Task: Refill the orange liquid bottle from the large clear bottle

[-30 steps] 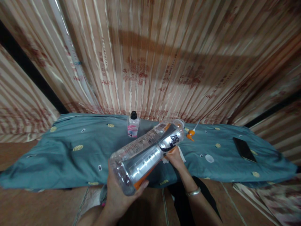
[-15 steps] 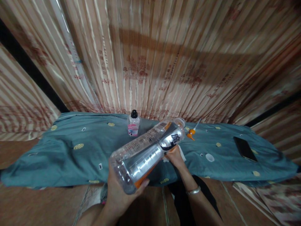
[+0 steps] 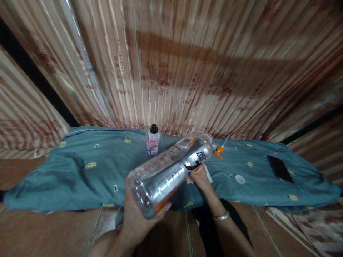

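My left hand is wrapped around the base of a large clear plastic bottle with a silver, black and orange label. The bottle is tilted, its neck pointing away to the right, above the bed-like surface. Under its upper part, my right hand is closed against the label side, with a silver bangle on the wrist. White tissue shows on both sides of that hand; its fingertips are partly hidden by the bottle. Beyond the big bottle, a small clear bottle with a black cap and pink label stands upright.
An orange pump head with a pale tube lies right of the bottle's neck. Farther right are a white round disc and a black phone. Teal patterned cloth covers the surface. A striped curtain hangs behind.
Almost nothing differs. The view has shifted slightly, and both hands keep the same hold with the bottle at nearly the same tilt.
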Demonstrator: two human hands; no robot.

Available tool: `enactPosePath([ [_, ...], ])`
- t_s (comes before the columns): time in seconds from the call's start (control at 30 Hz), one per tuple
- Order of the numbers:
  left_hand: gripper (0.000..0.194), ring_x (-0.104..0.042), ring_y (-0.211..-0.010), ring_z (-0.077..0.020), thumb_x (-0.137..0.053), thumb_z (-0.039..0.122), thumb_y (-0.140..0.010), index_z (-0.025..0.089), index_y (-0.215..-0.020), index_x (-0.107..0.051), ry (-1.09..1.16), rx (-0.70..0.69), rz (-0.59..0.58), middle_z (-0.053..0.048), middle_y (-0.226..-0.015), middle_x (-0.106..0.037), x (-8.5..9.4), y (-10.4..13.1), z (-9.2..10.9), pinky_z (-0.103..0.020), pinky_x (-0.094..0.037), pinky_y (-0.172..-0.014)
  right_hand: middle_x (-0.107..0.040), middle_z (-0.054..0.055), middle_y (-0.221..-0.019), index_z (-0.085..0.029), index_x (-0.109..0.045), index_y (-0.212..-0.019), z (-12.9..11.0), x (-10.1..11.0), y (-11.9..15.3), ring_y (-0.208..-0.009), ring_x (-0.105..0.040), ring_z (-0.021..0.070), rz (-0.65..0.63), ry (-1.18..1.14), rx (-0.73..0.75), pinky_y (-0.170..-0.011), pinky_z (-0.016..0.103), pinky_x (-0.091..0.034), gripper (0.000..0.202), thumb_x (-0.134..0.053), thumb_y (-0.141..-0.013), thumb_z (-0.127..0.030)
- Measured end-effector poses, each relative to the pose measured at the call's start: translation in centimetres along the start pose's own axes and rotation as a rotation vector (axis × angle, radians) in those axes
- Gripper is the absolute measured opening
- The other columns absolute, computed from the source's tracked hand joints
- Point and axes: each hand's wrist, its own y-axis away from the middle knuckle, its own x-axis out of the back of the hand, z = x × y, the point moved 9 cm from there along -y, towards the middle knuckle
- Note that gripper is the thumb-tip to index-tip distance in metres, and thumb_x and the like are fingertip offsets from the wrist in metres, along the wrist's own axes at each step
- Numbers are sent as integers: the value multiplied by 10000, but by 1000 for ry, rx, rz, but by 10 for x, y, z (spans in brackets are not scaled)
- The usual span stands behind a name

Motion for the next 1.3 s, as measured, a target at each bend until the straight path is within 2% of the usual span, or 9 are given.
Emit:
enactPosePath([
  [0.13,761,-753,-1174,-367,-893,478,-590,230,-1227,-559,32,84,-1,-126,-1237,-759,-2,-1,2,-558,-581,-1115,-829,135,-1104,-205,-666,-1154,4,0,-1,-1061,-783,367,-30,-3,-54,-984,524,-626,749,-980,-517,-444],
  [0.23,751,-756,-1147,-359,-886,454,-578,229,-1206,-542,71,134,1,-123,-1220,-757,-3,0,5,-546,-585,-1099,-829,136,-1116,-208,-654,-1145,4,0,-1,-1055,-784,364,-18,-29,-53,-986,527,-623,746,-974,-514,-446],
  [0.43,723,-743,-1152,-355,-878,436,-608,238,-1223,-554,53,81,2,-117,-1212,-749,-2,-1,12,-546,-567,-1097,-829,133,-1114,-209,-644,-1138,7,2,1,-1053,-777,361,18,7,-66,-989,539,-614,755,-977,-504,-448],
  [0.57,769,-753,-1138,-353,-871,434,-623,232,-1284,-533,61,83,1,-117,-1207,-756,-2,-1,12,-543,-573,-1088,-827,145,-1126,-208,-655,-1149,2,1,1,-1050,-784,362,19,-34,-38,-970,517,-628,742,-964,-524,-463],
  [0.8,727,-746,-1156,-353,-866,448,-610,215,-1215,-535,31,99,-9,-135,-1229,-748,-3,0,7,-536,-574,-1091,-834,121,-1098,-220,-636,-1141,2,1,1,-1039,-794,353,25,-51,-53,-980,509,-634,799,-987,-471,-475],
  [1.03,758,-756,-1137,-348,-847,417,-620,206,-1276,-531,19,82,-2,-129,-1207,-757,-2,0,11,-549,-582,-1080,-834,134,-1140,-229,-626,-1179,0,2,1,-1058,-797,354,35,-48,-57,-977,486,-640,830,-987,-476,-483],
  [1.3,793,-756,-1139,-340,-848,437,-638,189,-1315,-518,53,98,3,-132,-1217,-753,-4,2,9,-540,-577,-1092,-812,165,-1178,-199,-636,-1164,7,-1,-1,-1086,-782,359,11,-33,-26,-1010,509,-620,804,-974,-513,-528],
])
